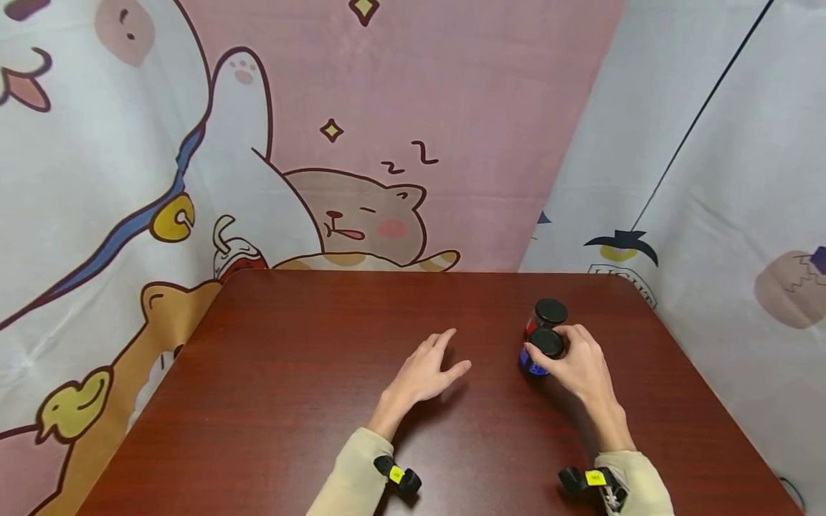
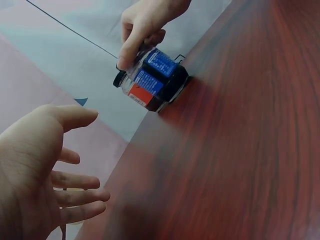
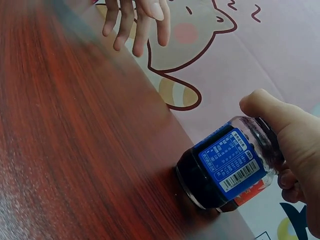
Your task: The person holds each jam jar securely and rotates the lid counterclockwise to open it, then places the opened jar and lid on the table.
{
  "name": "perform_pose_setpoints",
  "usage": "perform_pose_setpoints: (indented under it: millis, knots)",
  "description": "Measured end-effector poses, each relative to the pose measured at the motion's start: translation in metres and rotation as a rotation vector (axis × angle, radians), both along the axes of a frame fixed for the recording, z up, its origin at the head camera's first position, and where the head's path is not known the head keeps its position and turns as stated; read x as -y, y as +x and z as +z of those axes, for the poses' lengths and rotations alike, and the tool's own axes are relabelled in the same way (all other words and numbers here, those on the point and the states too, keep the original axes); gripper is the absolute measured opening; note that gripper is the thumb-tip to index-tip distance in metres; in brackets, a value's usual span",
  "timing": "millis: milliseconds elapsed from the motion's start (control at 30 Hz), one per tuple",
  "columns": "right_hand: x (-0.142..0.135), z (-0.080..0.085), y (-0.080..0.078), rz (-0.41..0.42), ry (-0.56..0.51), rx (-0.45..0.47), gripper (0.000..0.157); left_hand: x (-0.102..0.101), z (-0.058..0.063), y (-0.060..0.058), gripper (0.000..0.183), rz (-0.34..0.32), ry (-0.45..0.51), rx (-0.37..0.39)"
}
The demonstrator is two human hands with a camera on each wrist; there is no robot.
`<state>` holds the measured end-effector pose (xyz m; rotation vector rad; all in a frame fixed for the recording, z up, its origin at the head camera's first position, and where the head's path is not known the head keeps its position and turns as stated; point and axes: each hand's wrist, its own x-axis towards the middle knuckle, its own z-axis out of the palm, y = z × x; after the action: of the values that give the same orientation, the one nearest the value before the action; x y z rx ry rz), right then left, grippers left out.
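Note:
A jar with a blue label [image 3: 232,160], dark contents and a black lid [image 1: 547,342] stands on the right side of the table. My right hand [image 1: 584,365] grips it around the top, thumb on the left and fingers on the far right side. Just behind it is a second jar with a black lid [image 1: 551,310] and a red label [image 2: 140,94], mostly hidden by the first in the right wrist view. My left hand [image 1: 426,369] hovers to the left of the jars, fingers spread and holding nothing.
The dark red-brown wooden table [image 1: 290,387] reaches back to a cloth backdrop [image 1: 484,129] with cartoon animals. Its right edge [image 1: 703,380] runs a short way beyond the jars. Each wrist carries a small black camera [image 1: 396,474].

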<state>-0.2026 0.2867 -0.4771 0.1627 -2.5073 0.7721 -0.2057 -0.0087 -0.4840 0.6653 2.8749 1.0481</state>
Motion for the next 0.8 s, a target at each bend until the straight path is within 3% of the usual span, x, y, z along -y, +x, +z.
perform_pose_setpoints:
  millis: [800]
  knots:
    - [0.004,-0.005,0.001,-0.016,-0.028,0.037,0.055,-0.052,-0.005,0.003,0.069,-0.103,0.005,0.084]
